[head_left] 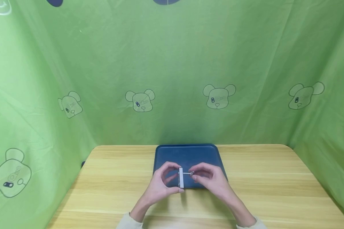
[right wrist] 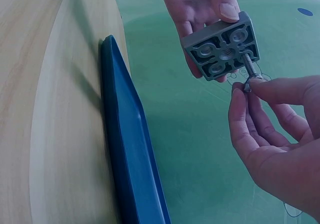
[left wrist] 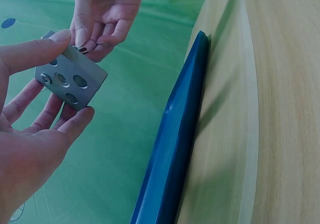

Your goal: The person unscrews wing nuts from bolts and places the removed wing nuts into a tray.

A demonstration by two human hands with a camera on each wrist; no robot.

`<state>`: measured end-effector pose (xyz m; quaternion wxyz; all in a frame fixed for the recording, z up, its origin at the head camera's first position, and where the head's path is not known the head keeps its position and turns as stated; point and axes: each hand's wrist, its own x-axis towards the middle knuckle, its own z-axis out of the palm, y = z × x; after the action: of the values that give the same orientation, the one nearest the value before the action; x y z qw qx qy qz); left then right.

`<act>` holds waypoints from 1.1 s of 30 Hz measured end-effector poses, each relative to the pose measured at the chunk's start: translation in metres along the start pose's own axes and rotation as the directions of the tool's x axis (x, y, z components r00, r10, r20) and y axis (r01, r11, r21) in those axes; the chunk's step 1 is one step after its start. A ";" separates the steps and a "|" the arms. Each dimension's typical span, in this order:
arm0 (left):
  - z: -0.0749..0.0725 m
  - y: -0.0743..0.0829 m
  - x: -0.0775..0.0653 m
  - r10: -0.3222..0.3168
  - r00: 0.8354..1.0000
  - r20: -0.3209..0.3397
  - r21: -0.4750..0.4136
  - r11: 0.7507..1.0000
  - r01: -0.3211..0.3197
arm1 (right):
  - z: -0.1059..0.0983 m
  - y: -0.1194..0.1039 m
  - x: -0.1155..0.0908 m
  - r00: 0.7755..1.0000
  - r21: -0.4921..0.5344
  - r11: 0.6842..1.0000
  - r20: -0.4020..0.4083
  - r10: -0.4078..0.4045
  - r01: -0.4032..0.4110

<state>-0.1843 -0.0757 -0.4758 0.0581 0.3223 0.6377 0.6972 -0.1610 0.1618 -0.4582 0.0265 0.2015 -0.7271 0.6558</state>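
Note:
My left hand [head_left: 160, 185] grips a square grey metal block [head_left: 181, 178] by its edges, thumb on one edge and fingertips on the opposite one. In the left wrist view the block [left wrist: 90, 70] shows a flat face with several round holes. Its other face, ribbed and recessed, appears in the right wrist view. My right hand [head_left: 215, 180] pinches the head of a threaded metal screw [right wrist: 251, 66] between thumb and fingertips. The screw's tip meets a corner hole on the ribbed face; how deep it sits, I cannot tell. Fingers partly hide the screw's head.
Below and behind the hands, a dark blue tray [head_left: 186, 153] with a raised rim lies on the wood-grain table [head_left: 263, 178]. Green curtains [head_left: 177, 57] with printed bear faces stand around the back and sides.

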 end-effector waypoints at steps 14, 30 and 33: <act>0.000 -0.001 0.000 -0.009 1.000 -0.007 0.011 1.000 0.010 | 0.001 -0.001 0.001 0.999 -0.003 1.000 -0.031 0.012 -0.012; 0.000 0.000 0.000 -0.024 1.000 -0.009 0.004 1.000 0.024 | 0.000 0.001 0.000 1.000 0.020 1.000 -0.011 -0.023 0.023; 0.001 0.000 0.000 -0.021 1.000 -0.006 -0.003 1.000 0.021 | 0.000 0.000 -0.001 1.000 0.014 0.999 -0.012 -0.028 0.028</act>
<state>-0.1839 -0.0751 -0.4763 0.0641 0.3136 0.6402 0.6984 -0.1606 0.1623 -0.4585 0.0384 0.2083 -0.7192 0.6617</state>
